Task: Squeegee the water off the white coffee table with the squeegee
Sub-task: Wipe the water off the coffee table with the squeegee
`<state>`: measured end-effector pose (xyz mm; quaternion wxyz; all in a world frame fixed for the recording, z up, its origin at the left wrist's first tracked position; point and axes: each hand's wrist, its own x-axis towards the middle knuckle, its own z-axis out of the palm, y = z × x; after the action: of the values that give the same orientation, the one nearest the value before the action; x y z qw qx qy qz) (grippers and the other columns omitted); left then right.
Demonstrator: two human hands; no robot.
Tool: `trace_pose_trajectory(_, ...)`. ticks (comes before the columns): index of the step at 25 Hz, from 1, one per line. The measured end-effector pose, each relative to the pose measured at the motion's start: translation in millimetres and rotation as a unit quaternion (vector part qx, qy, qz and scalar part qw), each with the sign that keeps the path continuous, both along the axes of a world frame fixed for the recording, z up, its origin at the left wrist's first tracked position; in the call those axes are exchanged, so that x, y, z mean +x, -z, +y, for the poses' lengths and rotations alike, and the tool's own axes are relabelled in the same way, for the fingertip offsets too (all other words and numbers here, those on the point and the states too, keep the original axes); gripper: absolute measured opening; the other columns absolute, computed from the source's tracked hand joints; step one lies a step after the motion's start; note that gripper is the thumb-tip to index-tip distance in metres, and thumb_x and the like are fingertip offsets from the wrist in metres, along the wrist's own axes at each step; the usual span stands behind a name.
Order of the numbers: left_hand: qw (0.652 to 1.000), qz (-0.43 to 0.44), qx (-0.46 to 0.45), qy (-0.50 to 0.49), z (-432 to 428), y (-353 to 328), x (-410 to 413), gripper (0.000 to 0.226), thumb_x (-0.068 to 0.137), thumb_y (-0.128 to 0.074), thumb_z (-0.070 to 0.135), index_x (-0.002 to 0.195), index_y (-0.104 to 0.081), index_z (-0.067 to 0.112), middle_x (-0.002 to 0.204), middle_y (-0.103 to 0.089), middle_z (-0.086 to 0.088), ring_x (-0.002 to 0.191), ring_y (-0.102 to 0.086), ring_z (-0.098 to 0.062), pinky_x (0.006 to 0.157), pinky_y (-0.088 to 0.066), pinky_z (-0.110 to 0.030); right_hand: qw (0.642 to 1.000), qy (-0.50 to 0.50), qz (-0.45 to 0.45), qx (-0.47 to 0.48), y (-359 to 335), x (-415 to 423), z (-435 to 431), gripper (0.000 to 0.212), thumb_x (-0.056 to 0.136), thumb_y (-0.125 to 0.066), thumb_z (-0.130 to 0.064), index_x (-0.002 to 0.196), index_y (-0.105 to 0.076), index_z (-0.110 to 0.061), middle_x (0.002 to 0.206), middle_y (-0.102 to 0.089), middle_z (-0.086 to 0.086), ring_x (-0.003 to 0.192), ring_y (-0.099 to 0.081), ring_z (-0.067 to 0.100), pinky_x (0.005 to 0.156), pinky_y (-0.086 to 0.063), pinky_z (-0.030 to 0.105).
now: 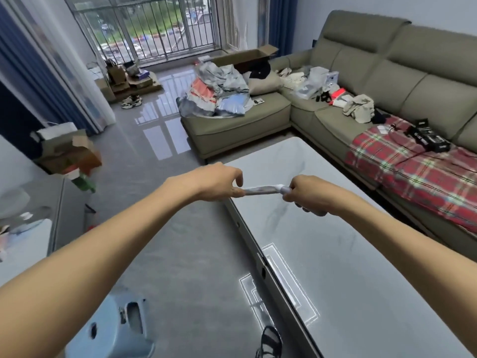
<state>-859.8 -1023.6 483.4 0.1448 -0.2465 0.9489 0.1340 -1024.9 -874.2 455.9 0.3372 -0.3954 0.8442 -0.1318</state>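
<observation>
- White and glossy, the tabletop [335, 254] runs from the near right up to the far middle, with faint grey streaks on its sheen and a bright rectangular reflection by its near left edge.
- The squeegee [260, 189] sits crosswise right at the tabletop's left edge, between both hands. Can't tell whether its blade meets the surface.
- Left hand [219, 184]: grip pinching the blade's left end.
- Right hand [309, 192]: grip curled round the handle at the right end.
- Shiny grey floor [167, 241] on the left mirrors the far window [154, 27].
- An olive sofa [387, 60] wraps the far and right sides, strewn with clothes, with a red plaid blanket [413, 171] on its right seat.
- Blue curtains [33, 81] hang far left.
</observation>
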Motion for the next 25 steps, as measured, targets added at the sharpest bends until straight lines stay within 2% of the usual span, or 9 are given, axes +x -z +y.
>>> trace_pose_trajectory(3, 1.0, 0.002, 0.012, -0.007, -71.7, -3.9, -45.2, 0.02, 0.09, -0.052, 0.038, 0.106, -0.059, 0.027, 0.083, -0.065, 0.003, 0.082, -0.062, -0.02, 0.078, -0.054, -0.036, 0.999, 0.031, -0.024, -0.015, -1.1, -46.2, -68.3, 0.025, 0.093, -0.049, -0.024, 0.079, -0.054, -0.005, 0.062, -0.051, 0.008, 0.029, -0.033, 0.016, 0.036, -0.025, 0.015)
trace_pose_trajectory(5, 1.0, 0.002, 0.025, -0.006, -122.0, 3.6, -72.9, 0.01, 0.088, -0.051, 0.03, 0.096, -0.057, 0.028, 0.082, -0.067, 0.004, 0.082, -0.063, -0.019, 0.079, -0.054, -0.036, 0.998, 0.049, -0.031, -0.01, 2.5, -73.1, -110.9, 0.023, 0.092, -0.047, -0.023, 0.087, -0.057, -0.003, 0.067, -0.057, 0.01, 0.039, -0.043, 0.019, 0.037, -0.03, 0.017)
trace_pose_trajectory(7, 0.999, 0.006, 0.043, -0.002, -178.8, 18.9, -102.6, 0.008, 0.086, -0.049, 0.025, 0.088, -0.056, 0.027, 0.08, -0.067, 0.005, 0.081, -0.064, -0.018, 0.08, -0.055, -0.038, 0.996, 0.074, -0.042, -0.001, 14.0, -98.8, -158.2, 0.026, 0.094, -0.044, -0.025, 0.088, -0.057, -0.003, 0.072, -0.062, 0.009, 0.04, -0.053, 0.016, 0.038, -0.035, 0.018)
trace_pose_trajectory(10, 0.997, -0.001, 0.064, 0.032, -257.4, 43.7, -140.3, 0.01, 0.082, -0.047, 0.021, 0.078, -0.056, 0.023, 0.079, -0.068, 0.002, 0.078, -0.069, -0.019, 0.079, -0.057, -0.041, 0.99, 0.119, -0.078, 0.018, 34.2, -125.8, -216.9, 0.033, 0.097, -0.045, -0.031, 0.092, -0.056, -0.001, 0.07, -0.059, 0.006, 0.033, -0.05, 0.011, 0.034, -0.029, 0.013)
trace_pose_trajectory(14, 0.991, -0.016, 0.1, 0.085, -352.6, 61.5, -195.0, 0.011, 0.08, -0.046, 0.019, 0.073, -0.054, 0.021, 0.083, -0.071, -0.001, 0.078, -0.071, -0.019, 0.079, -0.058, -0.042, 0.974, 0.201, -0.107, 0.006, 48.0, -159.1, -290.1, 0.037, 0.099, -0.044, -0.037, 0.095, -0.057, -0.003, 0.076, -0.056, 0.006, 0.035, -0.046, 0.011, 0.036, -0.028, 0.014)
trace_pose_trajectory(18, 0.987, -0.024, 0.092, 0.131, -412.5, 77.4, -271.6, 0.01, 0.081, -0.05, 0.025, 0.072, -0.054, 0.023, 0.077, -0.069, 0.003, 0.08, -0.068, -0.02, 0.078, -0.056, -0.04, 0.952, 0.278, -0.124, -0.005, 60.2, -202.2, -333.3, 0.033, 0.099, -0.041, -0.032, 0.092, -0.056, -0.004, 0.077, -0.061, 0.007, 0.038, -0.051, 0.011, 0.037, -0.031, 0.017)
trace_pose_trajectory(20, 0.986, -0.026, 0.079, 0.145, -433.3, 95.0, -319.2, 0.012, 0.083, -0.05, 0.029, 0.072, -0.052, 0.024, 0.077, -0.068, 0.004, 0.081, -0.064, -0.021, 0.076, -0.054, -0.039, 0.94, 0.317, -0.126, -0.015, 79.3, -236.3, -348.2, 0.031, 0.098, -0.041, -0.03, 0.089, -0.053, -0.003, 0.077, -0.061, 0.01, 0.043, -0.05, 0.016, 0.035, -0.029, 0.017)
trace_pose_trajectory(23, 0.987, -0.028, 0.065, 0.144, -457.2, 133.0, -389.2, 0.01, 0.083, -0.049, 0.03, 0.075, -0.053, 0.025, 0.082, -0.067, 0.002, 0.084, -0.06, -0.024, 0.072, -0.049, -0.037, 0.92, 0.367, -0.132, -0.042, 118.0, -295.5, -366.8, 0.023, 0.095, -0.041, -0.028, 0.086, -0.045, -0.007, 0.077, -0.051, 0.015, 0.049, -0.038, 0.022, 0.038, -0.024, 0.016)
trace_pose_trajectory(25, 0.989, -0.026, 0.08, 0.119, -472.5, 161.5, -424.8, 0.008, 0.084, -0.051, 0.033, 0.087, -0.057, 0.029, 0.094, -0.068, 0.003, 0.09, -0.059, -0.023, 0.072, -0.046, -0.034, 0.907, 0.391, -0.146, -0.061, 144.6, -328.5, -378.8, 0.026, 0.095, -0.042, -0.029, 0.094, -0.047, -0.004, 0.079, -0.046, 0.014, 0.054, -0.036, 0.023, 0.041, -0.023, 0.017)
